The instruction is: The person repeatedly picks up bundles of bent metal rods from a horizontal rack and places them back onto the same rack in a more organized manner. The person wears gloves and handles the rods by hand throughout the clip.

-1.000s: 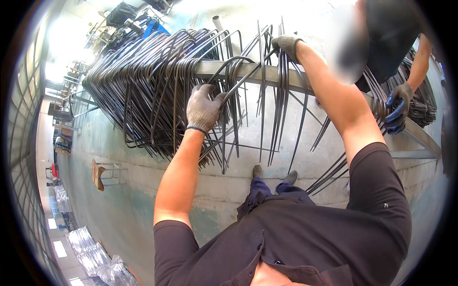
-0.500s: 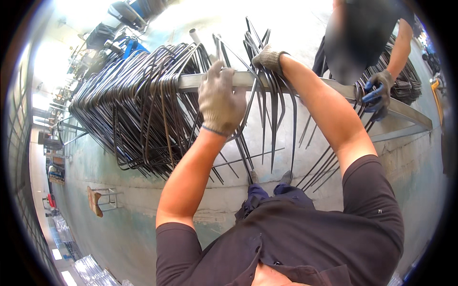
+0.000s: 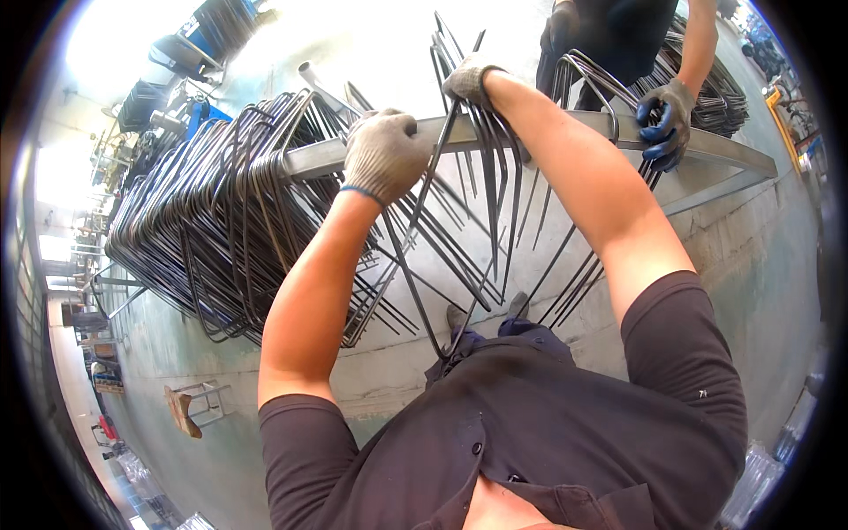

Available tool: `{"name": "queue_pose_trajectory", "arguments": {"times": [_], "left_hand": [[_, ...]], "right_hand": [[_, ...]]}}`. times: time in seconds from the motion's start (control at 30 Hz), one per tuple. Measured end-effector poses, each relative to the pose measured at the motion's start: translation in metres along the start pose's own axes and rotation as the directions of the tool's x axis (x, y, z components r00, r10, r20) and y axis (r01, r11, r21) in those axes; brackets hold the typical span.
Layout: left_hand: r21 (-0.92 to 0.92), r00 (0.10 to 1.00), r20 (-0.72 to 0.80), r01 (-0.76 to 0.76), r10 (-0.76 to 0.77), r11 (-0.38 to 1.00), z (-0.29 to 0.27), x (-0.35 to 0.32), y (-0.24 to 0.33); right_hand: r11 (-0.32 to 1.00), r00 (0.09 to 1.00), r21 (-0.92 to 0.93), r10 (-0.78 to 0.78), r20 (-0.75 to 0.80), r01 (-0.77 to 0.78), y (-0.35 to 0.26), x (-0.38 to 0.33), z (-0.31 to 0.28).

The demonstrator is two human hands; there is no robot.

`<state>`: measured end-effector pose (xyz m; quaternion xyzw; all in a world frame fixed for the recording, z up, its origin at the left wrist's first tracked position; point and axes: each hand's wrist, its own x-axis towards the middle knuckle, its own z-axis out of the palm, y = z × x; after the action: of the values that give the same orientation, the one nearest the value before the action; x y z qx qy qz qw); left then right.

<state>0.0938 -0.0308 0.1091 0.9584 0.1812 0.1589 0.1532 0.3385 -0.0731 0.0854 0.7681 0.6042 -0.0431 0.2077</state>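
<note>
My left hand [image 3: 382, 157], in a grey knitted glove, is curled closed just above the steel rail [image 3: 318, 160]. A bent metal rod [image 3: 409, 269] runs down from beneath it; the fingers' far side is hidden. With my right hand [image 3: 473, 79], also gloved, I grip several bent metal rods [image 3: 496, 168] that hang over the rail, their tips pointing up past the glove and their long legs reaching down. Left of my hands, a dense row of dark bent rods [image 3: 199, 208] hangs along the same rail.
Across the rail a co-worker's blue-and-grey gloved hand [image 3: 664, 124] is at more bent rods [image 3: 587, 75]. Behind that person lies another stack of rods [image 3: 720, 93]. A small wooden-topped stool [image 3: 183, 412] stands on the floor at lower left.
My left hand's raised fingers have curled closed, and a bent rod now swings out below it. My right hand keeps its grip. The co-worker's second hand has come into view.
</note>
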Motion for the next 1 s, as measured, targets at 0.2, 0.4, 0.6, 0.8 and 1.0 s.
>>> {"name": "queue_pose_trajectory", "arguments": {"times": [0.2, 0.4, 0.6, 0.8, 1.0], "left_hand": [[0.097, 0.993, -0.11, -0.018, 0.029, 0.995, -0.016, -0.121, 0.001], [0.128, 0.894, -0.422, 0.225, -0.152, 0.966, -0.021, -0.179, -0.037], [-0.078, 0.894, -0.408, 0.168, -0.185, 0.983, -0.004, -0.207, -0.046], [-0.288, 0.906, -0.328, 0.173, -0.267, 0.942, -0.008, -0.169, -0.034], [-0.308, 0.915, -0.354, 0.082, -0.194, 0.948, -0.017, -0.154, -0.052]], "right_hand": [[0.985, 0.983, -0.073, -0.164, -0.086, 0.157, 0.044, 0.023, 0.045], [0.977, 0.964, 0.056, -0.192, -0.185, 0.206, 0.074, 0.005, 0.067], [0.958, 0.978, 0.242, -0.115, -0.172, 0.155, 0.109, -0.051, 0.076], [0.941, 0.992, 0.33, 0.1, -0.073, -0.071, 0.129, -0.077, 0.097], [0.8, 0.897, 0.473, 0.44, -0.042, -0.37, 0.062, -0.146, 0.038]]}}
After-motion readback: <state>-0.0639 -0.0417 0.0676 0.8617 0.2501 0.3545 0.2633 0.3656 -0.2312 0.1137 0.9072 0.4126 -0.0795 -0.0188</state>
